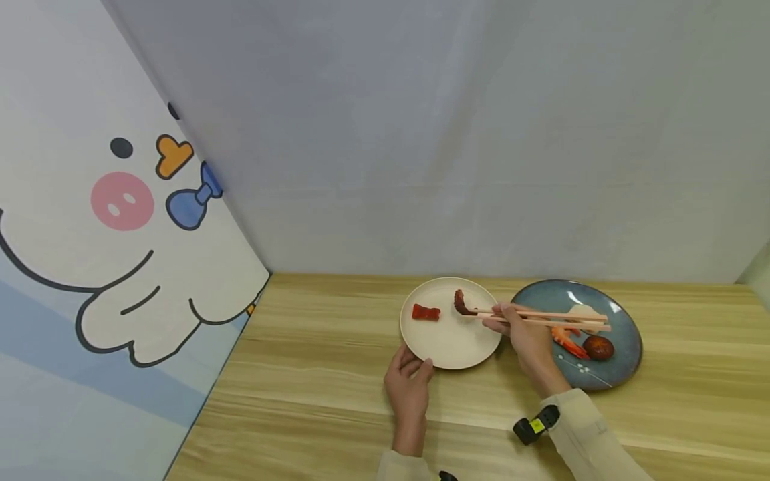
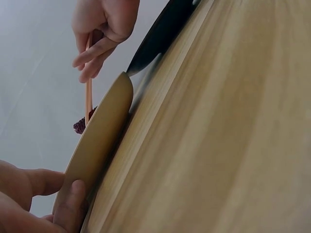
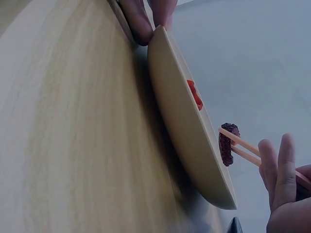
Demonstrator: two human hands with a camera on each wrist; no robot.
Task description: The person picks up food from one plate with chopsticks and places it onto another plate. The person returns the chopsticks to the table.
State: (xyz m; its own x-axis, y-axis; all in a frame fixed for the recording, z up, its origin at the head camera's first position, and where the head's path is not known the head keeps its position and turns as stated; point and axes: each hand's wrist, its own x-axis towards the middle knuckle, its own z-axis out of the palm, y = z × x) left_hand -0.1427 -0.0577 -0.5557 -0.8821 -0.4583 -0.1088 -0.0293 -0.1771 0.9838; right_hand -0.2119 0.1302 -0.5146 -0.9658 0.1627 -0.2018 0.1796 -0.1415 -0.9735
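Observation:
My right hand holds a pair of pale pink chopsticks over a cream plate. Between the chopstick tips is a dark red, curled, bumpy piece that looks like an octopus tentacle, just above the plate's surface. With thumb and fingers at the near-left rim, my left hand grips the cream plate; in the left wrist view a finger lies against its underside. A small flat red piece of food lies on the left half of this plate.
A blue plate stands close to the right of the cream one. On it are a shrimp, a round brown piece and a pale piece, partly behind the chopsticks. The wooden table meets a grey wall behind the plates.

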